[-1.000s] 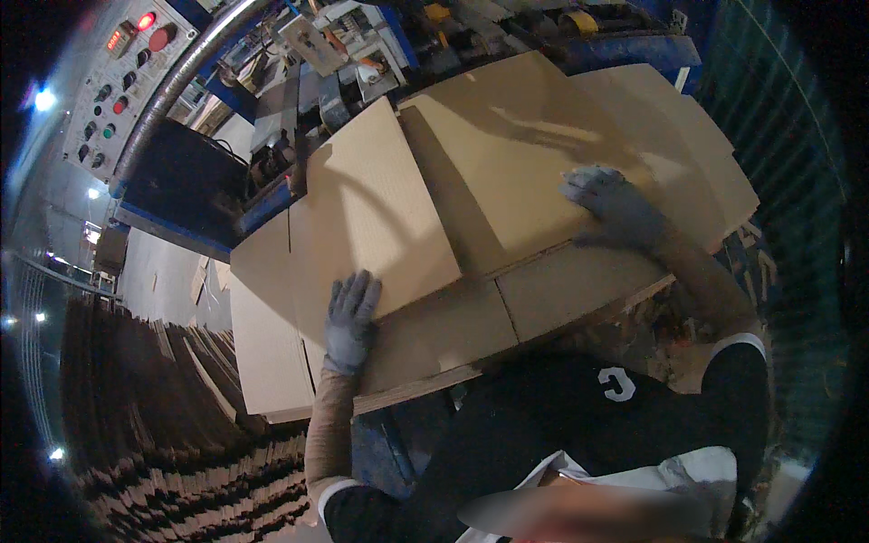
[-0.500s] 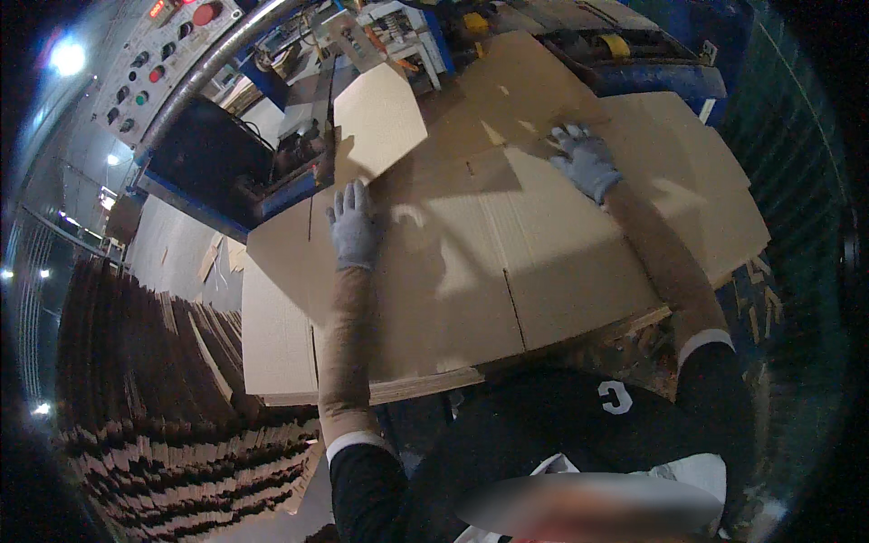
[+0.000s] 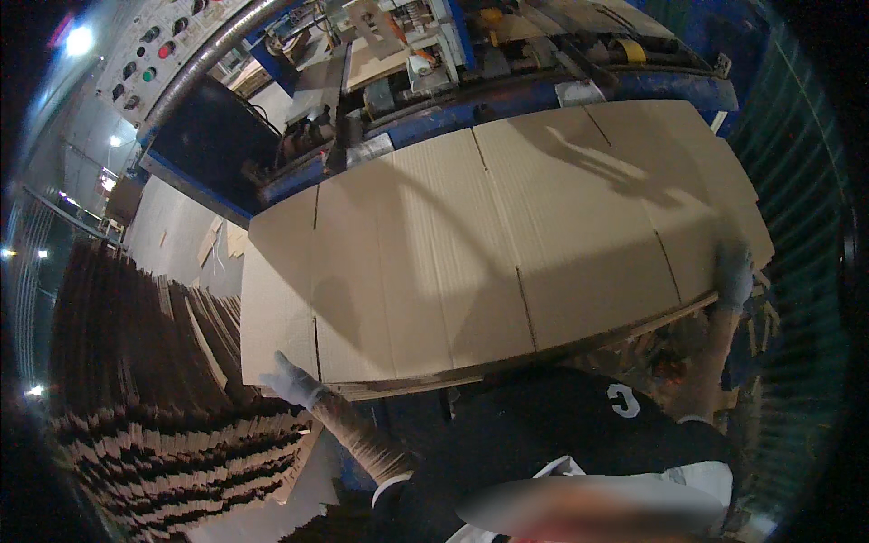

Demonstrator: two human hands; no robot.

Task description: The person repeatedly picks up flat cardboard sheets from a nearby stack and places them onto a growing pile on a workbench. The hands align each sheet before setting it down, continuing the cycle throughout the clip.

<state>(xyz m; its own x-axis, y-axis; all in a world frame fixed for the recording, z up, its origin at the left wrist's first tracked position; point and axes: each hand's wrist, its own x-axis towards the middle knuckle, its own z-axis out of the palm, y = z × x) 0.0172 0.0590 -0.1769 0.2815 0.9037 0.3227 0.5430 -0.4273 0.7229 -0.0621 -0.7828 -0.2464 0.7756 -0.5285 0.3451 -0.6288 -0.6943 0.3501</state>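
A large slotted sheet of brown cardboard (image 3: 425, 262) lies flat on top of a stack of sheets. Its far edge reaches up to the blue machine. My left hand (image 3: 294, 382), in a grey glove, is at the sheet's near left corner, with thumb and fingers apart and stretched over the edge. At the near right corner is my right hand (image 3: 735, 276), also gloved, smeared by motion; its fingers cannot be made out. Shadows fall across the sheet.
Beyond the sheet stands the blue machine (image 3: 416, 140) with rollers. A control panel (image 3: 158, 54) with buttons hangs at the far left. Tall stacks of cardboard (image 3: 172, 362) stand on the left. Cardboard scraps (image 3: 760, 317) lie at the right, near green mesh (image 3: 806, 181).
Both hands have drawn back from the middle of the cardboard to its near corners, the right also moving outward. The loose sheets at the far side no longer lie across the machine's edge.
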